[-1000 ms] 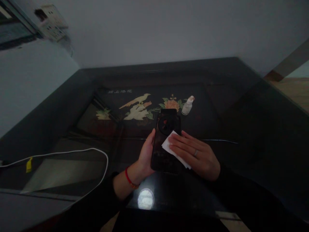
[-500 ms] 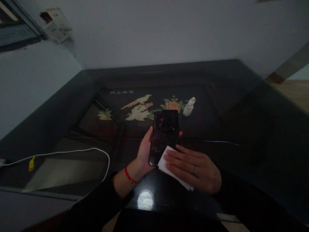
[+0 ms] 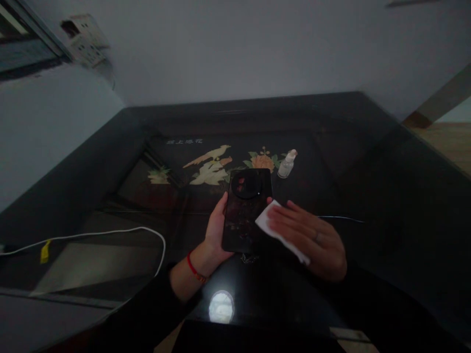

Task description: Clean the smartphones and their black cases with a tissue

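Note:
A black smartphone (image 3: 246,218) with a large round camera ring is tilted back-side up over the dark table. My left hand (image 3: 214,233), with a red bracelet at the wrist, grips it along its left edge, and fingertips show at its right edge. In my right hand (image 3: 312,240) is a folded white tissue (image 3: 265,221), pressed under the fingers. The tissue's corner reaches the phone's right side; whether it touches cannot be made out. Motion smears the right fingers a little. Beyond the phone to the right stands a small clear dropper bottle (image 3: 287,164) with a white top.
The glossy black table (image 3: 331,113) carries a bird-and-flower picture (image 3: 209,174). A white cable (image 3: 121,230) with a yellow tag (image 3: 44,251) curves across the left side. Power sockets (image 3: 86,41) are on the wall at upper left.
My right hand has moved up and to the right with the tissue, away from the phone's lower corner. The phone and left hand have shifted slightly left.

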`<action>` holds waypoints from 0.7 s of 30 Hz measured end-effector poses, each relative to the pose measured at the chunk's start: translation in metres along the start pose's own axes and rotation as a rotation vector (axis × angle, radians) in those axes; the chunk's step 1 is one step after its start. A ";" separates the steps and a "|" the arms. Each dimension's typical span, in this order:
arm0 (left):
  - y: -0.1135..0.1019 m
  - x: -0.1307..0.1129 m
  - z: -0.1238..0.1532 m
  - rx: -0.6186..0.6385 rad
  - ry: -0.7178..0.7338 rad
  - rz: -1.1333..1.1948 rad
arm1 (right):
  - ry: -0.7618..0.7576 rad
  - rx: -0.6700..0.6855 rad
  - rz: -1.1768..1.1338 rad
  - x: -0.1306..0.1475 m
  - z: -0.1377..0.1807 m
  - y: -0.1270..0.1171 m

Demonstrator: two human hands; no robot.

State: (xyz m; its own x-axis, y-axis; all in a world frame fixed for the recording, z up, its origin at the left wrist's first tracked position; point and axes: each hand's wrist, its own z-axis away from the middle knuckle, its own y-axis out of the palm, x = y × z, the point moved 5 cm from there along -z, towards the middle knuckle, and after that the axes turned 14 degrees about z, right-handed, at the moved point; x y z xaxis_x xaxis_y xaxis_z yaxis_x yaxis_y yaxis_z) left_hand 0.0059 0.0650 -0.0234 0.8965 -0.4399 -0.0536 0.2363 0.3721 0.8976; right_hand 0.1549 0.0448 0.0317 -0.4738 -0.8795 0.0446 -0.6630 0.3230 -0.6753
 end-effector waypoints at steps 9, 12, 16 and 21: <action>0.002 0.013 0.005 0.005 -0.112 0.005 | 0.078 0.014 0.017 -0.015 0.000 0.001; 0.004 0.002 0.001 0.008 -0.027 0.005 | -0.076 0.061 -0.039 0.009 -0.003 0.000; 0.004 -0.004 -0.002 0.082 -0.019 0.002 | -0.207 0.103 -0.101 0.021 -0.004 -0.001; 0.000 0.000 -0.001 0.061 -0.090 0.016 | -0.044 0.077 -0.073 0.007 -0.003 -0.002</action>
State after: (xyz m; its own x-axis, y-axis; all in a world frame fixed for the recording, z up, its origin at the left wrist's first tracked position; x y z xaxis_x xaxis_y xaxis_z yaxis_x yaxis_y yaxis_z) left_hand 0.0064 0.0661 -0.0241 0.8620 -0.5069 -0.0021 0.1965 0.3305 0.9231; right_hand 0.1509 0.0395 0.0354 -0.3988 -0.9148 0.0639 -0.6473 0.2315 -0.7262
